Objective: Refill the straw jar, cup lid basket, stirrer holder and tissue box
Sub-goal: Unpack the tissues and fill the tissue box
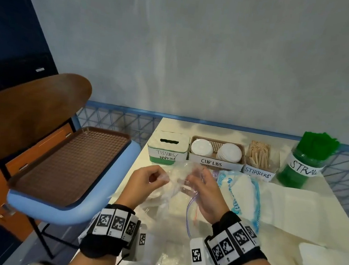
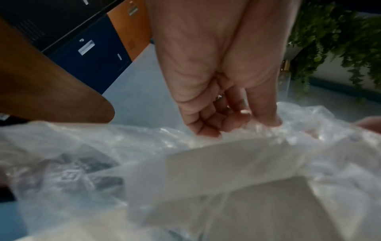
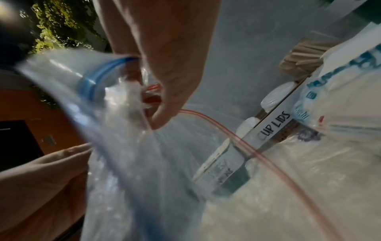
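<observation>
A clear plastic bag (image 1: 177, 181) hangs between both hands over the table, in front of the labelled containers. My left hand (image 1: 146, 182) pinches its crumpled left side, and in the left wrist view the fingers (image 2: 208, 124) curl into the plastic (image 2: 144, 163). My right hand (image 1: 204, 190) grips the zip-lock edge (image 3: 98, 79) of the bag. Behind stand the tissue box (image 1: 168, 147), the cup lid basket (image 1: 217, 152) holding white lids, the stirrer holder (image 1: 259, 161) full of wooden sticks, and the straw jar (image 1: 306, 160) full of green straws.
A blue-printed tissue pack (image 1: 240, 193) lies right of the hands, with white napkins (image 1: 302, 209) beyond it. More crumpled plastic (image 1: 168, 263) lies near the table's front edge. A brown tray (image 1: 69, 161) rests on a blue rail at left, beside a wooden chair back (image 1: 30, 107).
</observation>
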Available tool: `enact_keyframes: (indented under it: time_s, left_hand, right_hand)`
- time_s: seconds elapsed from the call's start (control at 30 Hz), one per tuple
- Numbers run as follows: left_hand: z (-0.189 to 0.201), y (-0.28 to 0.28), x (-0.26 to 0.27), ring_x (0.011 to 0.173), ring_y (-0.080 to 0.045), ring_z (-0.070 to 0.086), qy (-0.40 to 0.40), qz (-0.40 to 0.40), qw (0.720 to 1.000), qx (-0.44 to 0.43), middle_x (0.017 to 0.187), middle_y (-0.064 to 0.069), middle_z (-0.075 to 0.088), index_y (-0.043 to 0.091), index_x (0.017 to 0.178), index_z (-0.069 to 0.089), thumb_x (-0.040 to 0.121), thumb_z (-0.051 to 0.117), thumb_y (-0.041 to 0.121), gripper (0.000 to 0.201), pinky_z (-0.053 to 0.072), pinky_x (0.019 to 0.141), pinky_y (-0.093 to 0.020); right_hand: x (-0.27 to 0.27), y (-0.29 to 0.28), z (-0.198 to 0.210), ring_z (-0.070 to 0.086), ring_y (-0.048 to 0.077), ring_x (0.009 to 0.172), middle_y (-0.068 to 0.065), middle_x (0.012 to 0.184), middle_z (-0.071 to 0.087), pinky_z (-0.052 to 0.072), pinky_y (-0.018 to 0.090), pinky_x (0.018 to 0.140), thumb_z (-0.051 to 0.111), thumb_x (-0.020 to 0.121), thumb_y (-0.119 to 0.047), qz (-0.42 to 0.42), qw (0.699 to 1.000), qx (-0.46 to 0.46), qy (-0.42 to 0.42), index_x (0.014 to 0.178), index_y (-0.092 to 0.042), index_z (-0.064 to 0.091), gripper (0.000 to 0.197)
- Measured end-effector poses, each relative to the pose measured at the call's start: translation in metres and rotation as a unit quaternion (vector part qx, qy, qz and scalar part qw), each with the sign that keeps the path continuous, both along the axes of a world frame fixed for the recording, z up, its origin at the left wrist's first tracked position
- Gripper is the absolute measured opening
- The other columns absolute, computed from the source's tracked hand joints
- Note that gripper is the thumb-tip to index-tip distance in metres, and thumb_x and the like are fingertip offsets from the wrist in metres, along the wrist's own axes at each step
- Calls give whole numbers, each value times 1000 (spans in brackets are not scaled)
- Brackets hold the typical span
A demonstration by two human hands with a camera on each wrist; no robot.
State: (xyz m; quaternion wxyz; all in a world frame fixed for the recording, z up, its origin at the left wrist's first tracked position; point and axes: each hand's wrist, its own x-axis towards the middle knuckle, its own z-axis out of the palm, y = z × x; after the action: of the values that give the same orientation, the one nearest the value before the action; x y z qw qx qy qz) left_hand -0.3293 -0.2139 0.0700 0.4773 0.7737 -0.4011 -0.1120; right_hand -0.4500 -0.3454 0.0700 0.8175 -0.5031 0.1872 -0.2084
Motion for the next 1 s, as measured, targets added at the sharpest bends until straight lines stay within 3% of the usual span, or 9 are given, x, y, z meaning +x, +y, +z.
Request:
enact_keyframes:
  time_s: [0.3, 0.37, 0.43, 0.5, 0.6, 0.73, 0.83, 0.9, 1.0]
  left_hand:
    - [24, -8, 9, 73, 2, 53, -48, 155, 978, -131, 76, 6, 59, 12, 79, 55, 88, 60, 13, 10, 41, 73, -17]
    - [26, -13, 7, 83, -6, 54, -96, 132, 981, -103, 86, 5, 58, 15, 86, 52, 92, 56, 17, 7, 42, 76, -25]
    - [28, -16, 0, 84, -11, 55, -137, 65, 987, -47, 91, 4, 59, 17, 89, 48, 94, 52, 18, 6, 43, 74, -25]
    - [31, -20, -7, 75, -16, 56, -184, -8, 983, -2, 82, 0, 60, 16, 85, 44, 92, 53, 14, 12, 44, 67, -27]
    - [35, -25, -15, 69, -13, 52, -214, -69, 974, 4, 74, 3, 56, 15, 82, 47, 87, 61, 14, 16, 43, 65, -25]
    - [43, -24, -12, 66, -6, 53, -228, -31, 973, -37, 72, 6, 58, 11, 80, 55, 77, 73, 13, 18, 43, 63, -18]
    - [47, -13, 2, 82, -2, 54, -262, -22, 965, -1, 87, 14, 62, 19, 93, 60, 71, 78, 35, 32, 38, 90, -18]
    - [44, -4, 13, 93, 3, 51, -263, -31, 963, 52, 94, 20, 61, 26, 103, 61, 72, 74, 41, 37, 19, 110, -29]
    - [43, 2, 17, 77, 1, 53, -237, -33, 970, 48, 68, 19, 62, 27, 84, 62, 84, 64, 34, 8, 34, 96, -26]
  right_hand:
    - [-20, -29, -43, 51, 20, 82, 0, 77, 52, 46, 27, 74, 65, 85, -11, -149, 970, -148, 120, 79, -14, 53, 13]
    - [-22, -28, -49, 49, 21, 94, -3, 91, 52, 43, 28, 84, 70, 81, -22, -141, 928, -276, 207, 90, -20, 52, 20]
    - [-22, -27, -45, 41, 19, 112, -1, 117, 44, 35, 34, 100, 77, 71, -40, -171, 841, -430, 282, 113, -27, 48, 53]
    - [-19, -22, -27, 33, 11, 121, -6, 131, 38, 24, 34, 107, 76, 64, -53, -181, 812, -509, 218, 129, -30, 41, 77]
    - [-7, -9, -2, 36, -5, 112, -18, 125, 44, 24, 24, 102, 74, 71, -46, -72, 834, -538, 103, 129, -33, 43, 66]
    - [0, -7, 0, 60, 4, 80, -11, 80, 65, 44, 21, 75, 62, 88, -23, -77, 879, -466, 59, 87, -23, 62, 1]
    - [-5, -10, -1, 60, -3, 71, -9, 70, 62, 43, 9, 68, 57, 92, -17, -100, 904, -413, 46, 78, -26, 61, 17]
    - [-7, -9, 3, 59, -6, 72, -9, 74, 63, 42, 4, 68, 55, 93, -15, -89, 914, -394, 22, 81, -28, 60, 19]
    - [-6, -5, 5, 60, -4, 87, -11, 93, 64, 45, 7, 80, 63, 87, -15, -62, 917, -394, -8, 98, -27, 58, 18]
